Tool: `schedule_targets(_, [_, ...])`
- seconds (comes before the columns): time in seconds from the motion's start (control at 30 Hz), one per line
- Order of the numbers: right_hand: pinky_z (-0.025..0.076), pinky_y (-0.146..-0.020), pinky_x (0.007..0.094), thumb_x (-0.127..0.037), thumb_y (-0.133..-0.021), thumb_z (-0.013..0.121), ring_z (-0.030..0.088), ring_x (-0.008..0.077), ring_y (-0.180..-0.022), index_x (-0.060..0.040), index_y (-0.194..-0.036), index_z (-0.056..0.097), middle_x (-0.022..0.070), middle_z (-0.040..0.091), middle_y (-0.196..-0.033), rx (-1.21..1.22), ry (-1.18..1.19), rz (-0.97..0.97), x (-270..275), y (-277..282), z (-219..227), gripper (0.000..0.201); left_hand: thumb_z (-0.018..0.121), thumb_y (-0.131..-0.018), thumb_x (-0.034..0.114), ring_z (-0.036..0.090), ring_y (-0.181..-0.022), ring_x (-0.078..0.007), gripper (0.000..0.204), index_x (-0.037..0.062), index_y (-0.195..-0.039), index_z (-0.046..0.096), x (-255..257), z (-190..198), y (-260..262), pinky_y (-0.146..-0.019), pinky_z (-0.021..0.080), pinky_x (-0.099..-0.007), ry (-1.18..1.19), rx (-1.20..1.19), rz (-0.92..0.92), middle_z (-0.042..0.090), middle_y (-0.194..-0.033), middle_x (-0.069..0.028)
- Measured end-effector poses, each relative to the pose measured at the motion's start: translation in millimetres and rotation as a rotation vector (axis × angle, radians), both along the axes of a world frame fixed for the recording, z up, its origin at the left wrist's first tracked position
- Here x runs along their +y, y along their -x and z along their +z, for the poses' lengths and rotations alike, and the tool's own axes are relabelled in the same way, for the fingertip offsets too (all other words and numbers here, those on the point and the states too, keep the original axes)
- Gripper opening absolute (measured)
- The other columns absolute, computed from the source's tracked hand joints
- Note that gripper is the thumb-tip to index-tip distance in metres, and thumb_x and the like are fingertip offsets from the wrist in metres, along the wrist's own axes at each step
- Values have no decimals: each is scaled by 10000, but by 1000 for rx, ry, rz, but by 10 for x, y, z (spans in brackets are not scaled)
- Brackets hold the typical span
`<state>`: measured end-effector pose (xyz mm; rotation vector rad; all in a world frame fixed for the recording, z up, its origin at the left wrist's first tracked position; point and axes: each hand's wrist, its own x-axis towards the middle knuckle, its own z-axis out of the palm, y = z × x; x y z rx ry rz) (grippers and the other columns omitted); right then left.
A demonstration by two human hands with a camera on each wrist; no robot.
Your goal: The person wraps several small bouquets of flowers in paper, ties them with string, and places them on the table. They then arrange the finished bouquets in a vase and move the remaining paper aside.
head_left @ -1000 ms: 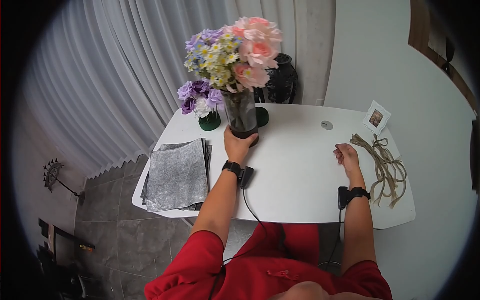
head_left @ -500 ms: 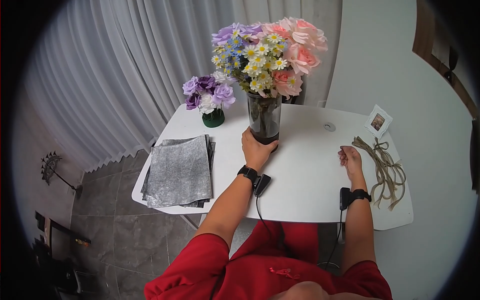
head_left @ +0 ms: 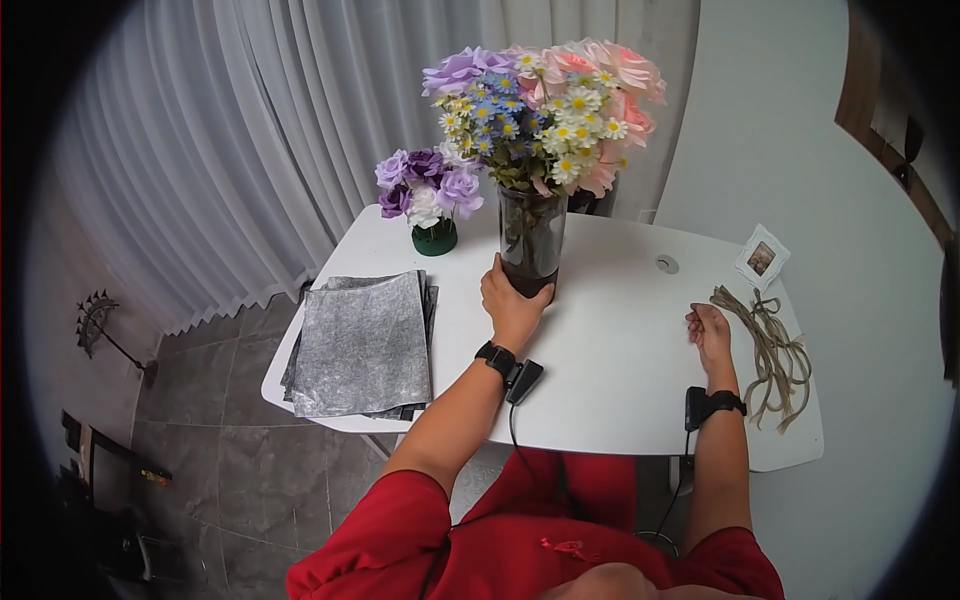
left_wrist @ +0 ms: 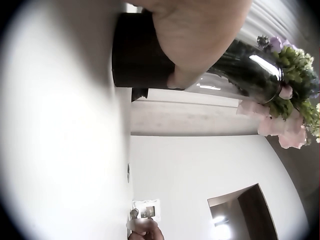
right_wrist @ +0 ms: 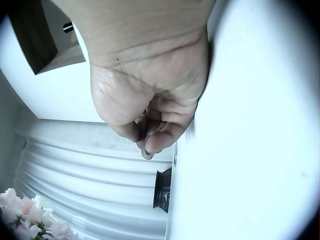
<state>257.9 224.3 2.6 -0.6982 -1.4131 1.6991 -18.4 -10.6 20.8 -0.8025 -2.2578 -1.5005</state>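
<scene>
A tall clear glass vase (head_left: 530,230) with a dark band at its base stands on the white table (head_left: 610,390). It holds a bouquet (head_left: 560,120) of pink roses, daisies, small blue flowers and lilac blooms. My left hand (head_left: 513,308) grips the vase low down, its thumb across the front. In the left wrist view the hand covers part of the vase's dark base (left_wrist: 140,60). My right hand (head_left: 710,335) rests on the table with loosely curled fingers, holding nothing. Beside it lies a bundle of tan cords (head_left: 770,350).
Purple and white roses (head_left: 425,190) in a green base (head_left: 435,238) stand at the back left. A stack of grey sheets (head_left: 362,345) lies near the left edge. At the back right is a white photo frame (head_left: 762,257), near a round table inset (head_left: 667,264).
My left hand has shifted the vase rightward, then turned it, bringing the blue flowers to the front and the daisies rightward. My right hand stays on the table by the cords.
</scene>
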Motion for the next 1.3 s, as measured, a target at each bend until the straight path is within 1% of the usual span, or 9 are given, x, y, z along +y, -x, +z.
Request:
schedule_targets(0.13, [415,-490,203,-199,-932,543,506,76,-594,-6,-999,579,57,601,-780,5,4,4,15,-9,-7,208,832,-589,301,387,-1165,-359,1009,-32,-1358,269,-6,-9,98,-982,338,-467,-9,-41,-59,400,-1234,-203])
schedule_targets(0.23, [417,-491,202,-201,-932,545,508,74,-596,-6,-1003,580,56,602,-780,10,11,4,30,-3,-13,211,832,-594,294,416,-1187,-356,1039,-53,-1374,240,-10,-6,176,-998,361,-433,-45,12,-134,401,-1275,-231])
schedule_targets(0.4, [417,-491,200,-205,-932,547,506,72,-597,-5,-1005,580,55,600,-780,18,13,8,24,-13,-11,215,842,-599,262,457,-1217,-340,1085,-85,-1393,188,-37,42,217,-1010,395,-353,-151,-165,-355,379,-1356,-263])
schedule_targets(0.63, [412,-486,198,-208,-930,552,500,71,-592,-3,-1002,577,54,599,-779,9,-7,11,9,4,-9,219,864,-575,310,459,-1160,-340,1097,-86,-1374,225,13,48,98,-976,399,-406,-92,-88,-274,443,-1240,-229])
schedule_targets(0.7, [410,-485,197,-211,-930,554,499,71,-590,-4,-1002,577,55,600,-779,6,-14,11,9,10,-13,221,873,-553,356,433,-1118,-347,1115,-56,-1377,244,35,27,25,-955,384,-430,-5,40,-118,436,-1179,-209])
schedule_targets(0.97, [414,-496,197,-220,-927,557,498,66,-597,-11,-1004,581,53,602,-780,-16,-16,13,15,2,-13,224,854,-574,403,372,-1103,-334,1063,-76,-1327,278,26,-21,-43,-965,365,-422,79,92,-256,390,-1136,-197])
schedule_targets(1.07, [432,-515,205,-214,-918,563,502,71,-607,-4,-1005,586,57,610,-796,-61,-34,-10,-18,16,-5,229,859,-602,377,396,-1155,-321,1007,-62,-1302,284,51,-20,-13,-996,366,-395,88,8,-341,372,-1204,-213])
schedule_targets(1.13, [443,-528,210,-208,-912,566,505,76,-613,-1,-1006,589,63,619,-813,-156,-78,-13,-40,63,1,229,875,-562,357,437,-1183,-323,1030,-69,-1300,296,99,-56,43,-998,386,-382,-174,-294,-576,408,-1255,-227])
schedule_targets(1.3, [466,-573,222,-149,-894,572,535,84,-655,-12,-1027,595,76,646,-848,-462,-144,135,-278,281,317,193,878,-557,334,534,-1128,-296,1012,-63,-1298,315,82,97,35,-980,414,-367,-219,-235,-722,545,-1196,-199])
